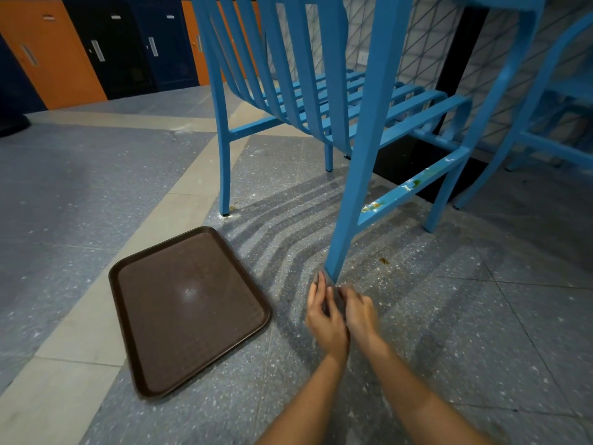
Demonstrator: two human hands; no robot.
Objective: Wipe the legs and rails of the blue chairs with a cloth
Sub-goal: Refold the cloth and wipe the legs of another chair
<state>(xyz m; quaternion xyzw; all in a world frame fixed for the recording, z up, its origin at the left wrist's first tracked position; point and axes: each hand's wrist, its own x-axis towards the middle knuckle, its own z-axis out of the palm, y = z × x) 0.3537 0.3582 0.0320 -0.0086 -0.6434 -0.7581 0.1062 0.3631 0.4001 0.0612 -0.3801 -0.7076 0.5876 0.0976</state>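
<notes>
Orange and dark lockers [80,49] along back wall; brown tray [189,309] flat on speckled grey floor [481,332]; left hand [324,316] and right hand [357,311] pinching grey cloth [332,298] at foot of blue chair leg [359,175]; soiled side rail [414,187] further right.

Both hands [341,313] at chair leg [359,175]

I count two blue chairs [321,101] [552,107], one brown tray [189,311] at lower left, one grey cloth [333,300], and my two hands [325,319] [359,311].
</notes>
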